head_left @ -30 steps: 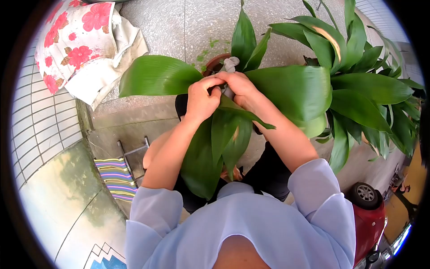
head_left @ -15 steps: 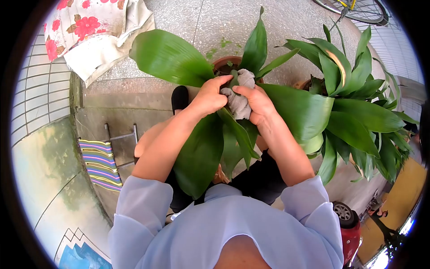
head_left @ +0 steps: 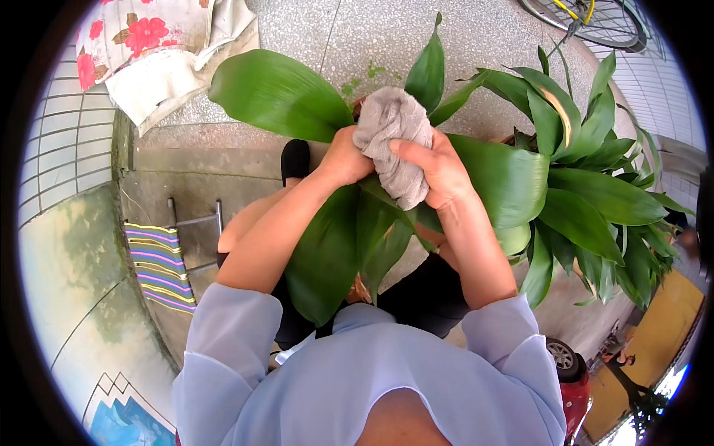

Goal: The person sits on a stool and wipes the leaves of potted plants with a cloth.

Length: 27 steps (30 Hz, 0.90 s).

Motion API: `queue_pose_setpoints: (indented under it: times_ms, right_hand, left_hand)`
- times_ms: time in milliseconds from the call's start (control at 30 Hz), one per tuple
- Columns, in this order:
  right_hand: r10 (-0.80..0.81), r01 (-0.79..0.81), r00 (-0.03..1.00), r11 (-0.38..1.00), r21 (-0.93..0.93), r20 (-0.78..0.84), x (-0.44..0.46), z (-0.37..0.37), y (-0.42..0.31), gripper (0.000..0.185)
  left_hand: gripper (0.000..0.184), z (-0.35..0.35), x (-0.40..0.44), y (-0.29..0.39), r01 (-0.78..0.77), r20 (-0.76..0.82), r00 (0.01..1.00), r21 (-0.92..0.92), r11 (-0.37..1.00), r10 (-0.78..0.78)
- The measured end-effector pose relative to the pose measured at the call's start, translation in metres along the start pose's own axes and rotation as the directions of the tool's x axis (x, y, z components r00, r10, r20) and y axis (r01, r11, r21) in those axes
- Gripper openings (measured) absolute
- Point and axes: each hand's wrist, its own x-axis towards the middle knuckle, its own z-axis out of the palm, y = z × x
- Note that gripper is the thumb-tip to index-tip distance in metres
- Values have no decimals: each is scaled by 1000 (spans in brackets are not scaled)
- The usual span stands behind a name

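Note:
A bunched grey cloth (head_left: 394, 145) is held above the centre of a potted plant with broad green leaves (head_left: 279, 95). My right hand (head_left: 440, 169) grips the cloth from the right, its thumb lying across the front. On the left side, my left hand (head_left: 346, 157) is closed at the cloth's edge; its fingertips are hidden behind the cloth, and what they hold cannot be made out. Large leaves spread to both sides of my hands and hang down between my forearms. Most of the pot is covered by the cloth.
A second leafy plant (head_left: 587, 201) stands at the right. On the left are a striped folding stool (head_left: 160, 266) and a floral cloth (head_left: 149, 67). A bicycle wheel (head_left: 610, 22) shows at the top right, a red vehicle (head_left: 574, 401) at the lower right.
The grey cloth, earlier mostly hidden and then bunched between my hands, now shows as a larger wad over the pot. My left hand has closed from a pointing shape. The view has shifted.

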Motion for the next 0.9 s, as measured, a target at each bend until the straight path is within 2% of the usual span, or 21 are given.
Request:
queue_pose_setpoints:
  times_ms: [33, 67, 100, 133, 167, 200, 233, 300, 367, 400, 433, 533, 633, 667, 833, 867, 900]
  right_hand:
    - [-118, 114, 989, 992, -52, -89, 3, 2, 1, 26]
    - [-238, 221, 956, 969, -113, -172, 8, 2, 2, 24]
    - [-356, 318, 901, 931, -181, -248, 14, 1, 2, 22]
    - [-534, 387, 818, 785, -483, -212, 20, -8, 0, 20]
    - [-623, 357, 759, 641, -679, -189, 26, -17, 0, 21]
    - [-636, 373, 758, 603, -705, -143, 32, -22, 2, 23]
    - [-647, 390, 757, 562, -730, -93, 37, -27, 5, 26]
    - [-571, 315, 821, 459, -830, -4, 45, -39, 17, 28]
    - [-448, 226, 890, 279, -933, 82, 47, -45, 29, 29]
    - [-250, 107, 968, 429, -897, -4, 47, -42, 28, 30]
    - [-32, -36, 997, 546, -837, -64, 46, -38, 27, 34]
    - [232, -278, 961, 801, -531, -153, 48, -29, 38, 45]
    - [333, -357, 933, 835, -418, -133, 52, -33, 36, 46]
    - [279, -306, 951, 906, -293, -131, 49, -32, 36, 44]
    - [128, -167, 981, 944, -285, -148, 32, -16, 16, 40]
    - [102, -146, 982, 946, -290, -161, 29, -14, 13, 39]
    - [72, -105, 988, 960, -258, -134, 26, -13, 10, 39]
  left_hand:
    - [39, 2, 0, 1, -56, -53, 997, 11, 998, 56]
    - [24, -2, 0, 1, 165, 53, 984, 112, 980, -172]
    - [19, -3, 1, -2, 64, 14, 998, 158, 985, -67]
    - [14, -4, 3, -6, -36, -18, 999, 204, 978, 40]
    - [9, -3, 4, -9, -134, -45, 988, 252, 959, 150]
    - [10, -4, 1, -2, -235, -45, 968, 193, 953, 248]
    - [9, -3, -2, 2, -311, 4, 947, 269, 911, 322]
    - [7, -1, -8, 9, -449, 122, 890, 405, 797, 440]
    - [4, 0, -15, 16, -502, 163, 856, 483, 718, 490]
    - [4, -1, -16, 17, -518, 156, 840, 514, 684, 519]
    - [4, -2, -17, 18, -531, 149, 823, 545, 649, 548]
    - [6, -13, -11, 18, -522, 101, 808, 579, 626, 581]
    - [9, -18, -9, 20, -506, 72, 817, 568, 650, 572]
    - [11, -19, -8, 22, -496, 57, 823, 559, 665, 566]
    - [29, -27, -3, 33, -422, -44, 867, 466, 778, 497]
    - [40, -28, -1, 29, -369, -64, 890, 480, 796, 452]
    - [41, -30, 1, 29, -316, -102, 917, 400, 860, 385]
